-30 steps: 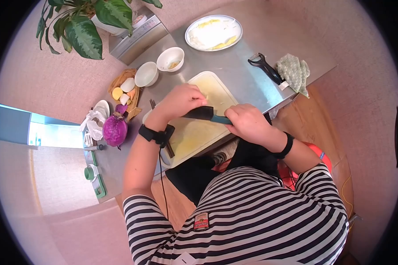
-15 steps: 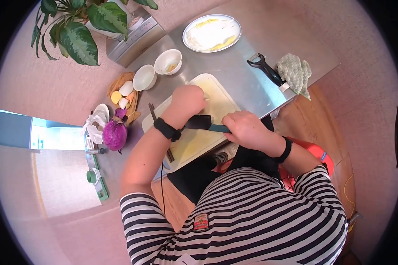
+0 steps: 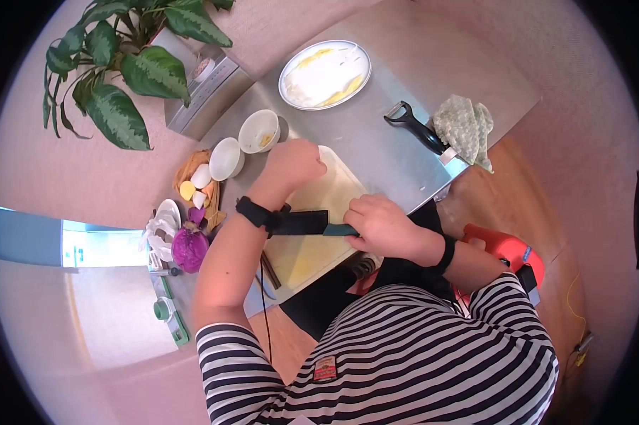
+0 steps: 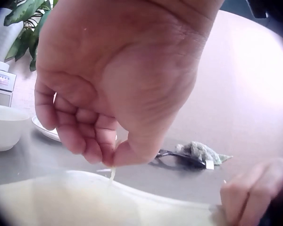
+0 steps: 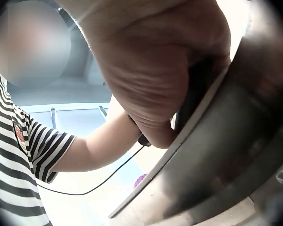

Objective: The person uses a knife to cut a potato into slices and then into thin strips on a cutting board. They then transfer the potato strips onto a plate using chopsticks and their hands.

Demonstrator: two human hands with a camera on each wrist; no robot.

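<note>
My left hand [image 3: 296, 168] is over the far part of a white cutting board [image 3: 339, 185]. Between its thumb and index finger it pinches a thin pale shred [image 4: 112, 174], which hangs down in the left wrist view. My right hand [image 3: 384, 225] grips the teal handle [image 3: 339, 230] of a knife. The knife's dark wide blade [image 3: 304, 222] lies across the board in the head view, its far end passing under my left wrist. In the right wrist view my right hand [image 5: 155, 80] is curled round the handle, partly hidden by a metal surface.
Two white bowls [image 3: 226, 160], a purple cabbage [image 3: 190, 249] and peeled vegetable pieces [image 3: 200, 174] stand left of the board. Chopsticks [image 3: 270, 270] lie at its left edge. Farther off are an oval plate [image 3: 325, 74], a black peeler [image 3: 418, 129] and a cloth [image 3: 464, 131].
My left hand has moved away from the knife blade toward the board's far edge. The knife, in my right hand, has shifted toward the left and nearer my body. The head view has tilted slightly.
</note>
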